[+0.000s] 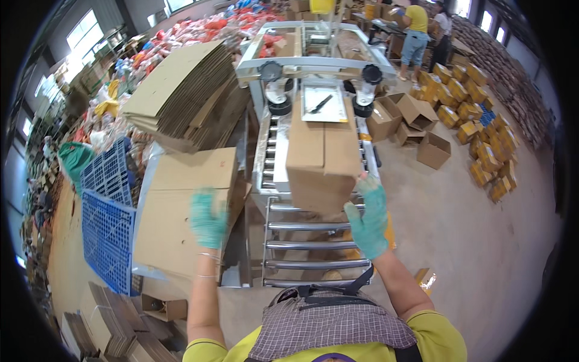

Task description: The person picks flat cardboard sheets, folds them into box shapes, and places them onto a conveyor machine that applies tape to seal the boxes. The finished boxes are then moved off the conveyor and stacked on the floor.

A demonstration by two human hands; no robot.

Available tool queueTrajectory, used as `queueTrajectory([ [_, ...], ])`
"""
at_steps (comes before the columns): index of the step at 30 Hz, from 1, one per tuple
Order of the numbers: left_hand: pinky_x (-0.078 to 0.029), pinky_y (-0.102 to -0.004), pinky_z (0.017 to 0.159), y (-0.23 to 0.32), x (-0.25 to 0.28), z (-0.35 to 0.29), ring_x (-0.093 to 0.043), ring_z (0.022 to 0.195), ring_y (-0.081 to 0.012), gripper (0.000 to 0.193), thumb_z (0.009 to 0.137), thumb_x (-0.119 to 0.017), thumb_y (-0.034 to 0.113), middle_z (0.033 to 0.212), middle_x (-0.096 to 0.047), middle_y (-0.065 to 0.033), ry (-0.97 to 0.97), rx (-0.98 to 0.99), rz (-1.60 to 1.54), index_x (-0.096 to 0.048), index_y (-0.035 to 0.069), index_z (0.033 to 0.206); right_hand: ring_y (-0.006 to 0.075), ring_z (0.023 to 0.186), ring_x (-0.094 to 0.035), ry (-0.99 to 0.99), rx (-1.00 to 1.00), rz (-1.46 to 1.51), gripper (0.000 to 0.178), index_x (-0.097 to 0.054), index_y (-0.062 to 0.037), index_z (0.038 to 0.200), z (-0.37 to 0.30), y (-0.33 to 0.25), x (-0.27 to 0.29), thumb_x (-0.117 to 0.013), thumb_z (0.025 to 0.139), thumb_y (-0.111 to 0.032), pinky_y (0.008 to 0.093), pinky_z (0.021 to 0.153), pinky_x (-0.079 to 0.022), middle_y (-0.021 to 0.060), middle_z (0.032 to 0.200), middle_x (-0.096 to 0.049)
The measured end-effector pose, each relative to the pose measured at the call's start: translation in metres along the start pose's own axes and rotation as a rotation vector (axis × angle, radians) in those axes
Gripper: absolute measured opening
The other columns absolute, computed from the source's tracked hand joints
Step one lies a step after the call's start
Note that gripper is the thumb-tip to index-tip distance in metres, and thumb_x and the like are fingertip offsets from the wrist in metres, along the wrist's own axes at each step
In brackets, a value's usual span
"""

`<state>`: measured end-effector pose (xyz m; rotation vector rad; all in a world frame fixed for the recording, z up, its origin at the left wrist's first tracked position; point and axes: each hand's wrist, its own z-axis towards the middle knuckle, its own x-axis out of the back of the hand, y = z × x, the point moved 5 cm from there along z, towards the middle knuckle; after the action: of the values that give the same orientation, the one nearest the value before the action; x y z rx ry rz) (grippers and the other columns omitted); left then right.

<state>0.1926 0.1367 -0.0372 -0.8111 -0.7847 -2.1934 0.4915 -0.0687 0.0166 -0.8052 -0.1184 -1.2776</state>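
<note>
A brown cardboard box [322, 148], its top flaps folded together, is on the roller conveyor [316, 246], with its far end under the carton-sealing machine [313, 67]. My right hand [369, 223], in a green glove, is beside the box's near right corner. Its thumb and fingers are apart and hold nothing; whether the fingertips touch the box I cannot tell. My left hand [208, 218], gloved the same way, is smeared by motion over flattened cardboard cartons [175, 208] left of the rollers. Its fingers are too blurred to read.
A taller stack of flattened cartons [172, 90] rises at far left, near blue plastic crates [108, 235]. Open boxes [419, 117] and many yellow-taped packages [476, 114] lie on the floor at right. Two people [415, 39] stand at the far right. More folded cardboard [108, 323] is at lower left.
</note>
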Motion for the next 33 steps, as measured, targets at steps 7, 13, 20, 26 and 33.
queueTrajectory([
  [7, -0.043, -0.0444, 0.093, -0.300, 0.084, -0.104, -0.054, 0.109, -0.0359, 0.063, 0.078, -0.061, 0.053, 0.113, -0.059, -0.0241, -0.262, 0.862, 0.740, -0.060, -0.002, 0.108, 0.0238, 0.093, -0.062, -0.696, -0.571, 0.685, 0.034, -0.060, -0.0012, 0.109, -0.076, -0.013, -0.153, -0.060, 0.088, -0.028, 0.0349, 0.084, -0.048, 0.0129, 0.103, -0.065],
  [13, -0.046, -0.0455, 0.076, -0.225, 0.080, -0.115, -0.058, 0.084, -0.0354, 0.049, 0.073, -0.071, 0.046, 0.091, -0.061, -0.0193, -0.270, 0.697, 0.623, -0.061, 0.000, 0.087, 0.0178, 0.076, -0.054, -0.818, -1.023, 0.928, 0.044, -0.057, -0.0006, 0.110, -0.119, -0.031, -0.290, -0.060, 0.089, -0.039, 0.0375, 0.071, -0.046, 0.0053, 0.085, -0.060],
  [20, -0.025, -0.0402, 0.111, -0.054, 0.100, -0.107, -0.042, 0.122, -0.0233, 0.040, 0.079, -0.071, 0.022, 0.122, -0.050, -0.0093, -0.044, 0.567, -1.078, -0.050, 0.008, 0.109, 0.0174, 0.085, -0.061, -0.595, -1.048, 0.923, 0.036, -0.060, -0.0006, 0.110, -0.140, 0.067, -0.193, -0.048, 0.095, -0.031, 0.0350, 0.076, -0.050, 0.0097, 0.093, -0.066],
  [26, -0.016, -0.0515, 0.112, 0.148, 0.042, -0.033, -0.025, 0.138, -0.0379, 0.058, 0.094, -0.034, 0.054, 0.144, -0.036, -0.0176, -0.270, -0.317, -0.906, -0.062, 0.005, 0.107, 0.0247, 0.115, -0.055, -1.236, -0.217, -0.103, 0.058, -0.040, 0.0013, 0.136, -0.116, 0.072, -0.113, -0.049, 0.095, -0.039, 0.0376, 0.095, -0.043, 0.0157, 0.125, -0.057],
  [33, -0.015, -0.0530, 0.112, 0.261, 0.027, -0.008, -0.029, 0.136, -0.0396, 0.081, 0.089, -0.035, 0.064, 0.144, -0.034, -0.0209, -0.314, -0.725, -0.781, -0.037, 0.000, 0.138, 0.0214, 0.143, -0.015, -0.414, -0.425, 1.200, 0.077, -0.011, -0.0037, 0.149, 0.063, 0.016, -0.084, -0.055, 0.091, -0.029, 0.0305, 0.115, -0.011, 0.0135, 0.154, -0.018],
])
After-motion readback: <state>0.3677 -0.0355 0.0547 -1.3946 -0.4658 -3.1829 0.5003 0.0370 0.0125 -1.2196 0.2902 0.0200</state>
